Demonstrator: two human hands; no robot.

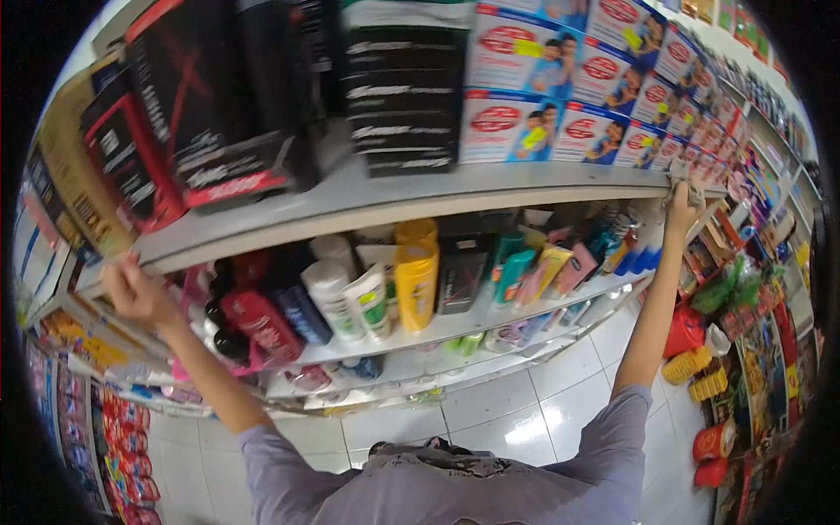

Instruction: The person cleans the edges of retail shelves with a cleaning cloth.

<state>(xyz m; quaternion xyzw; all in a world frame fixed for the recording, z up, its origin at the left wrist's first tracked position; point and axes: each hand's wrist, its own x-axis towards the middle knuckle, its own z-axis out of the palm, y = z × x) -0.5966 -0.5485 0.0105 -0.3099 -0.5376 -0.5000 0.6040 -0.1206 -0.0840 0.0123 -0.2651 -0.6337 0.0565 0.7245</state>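
My left hand [138, 293] is at the left end of the white shelf [402, 191], its fingers curled over the front edge. At the far right end of the same shelf, my right hand [682, 213] is closed around a crumpled greyish cloth [691, 185], which touches the shelf surface. Stacked soap boxes [503, 127] in white, blue and red stand just behind the cloth. Black boxes [407, 101] fill the middle, and a black-and-red box [131, 157] leans near my left hand.
On the shelf below stand a yellow bottle [416, 276], a white bottle [332, 297] and a red bottle [261, 324], among several others. White floor tiles [490, 411] show underneath. Red packets [131, 451] hang at lower left; yellow containers [687, 366] stand at right.
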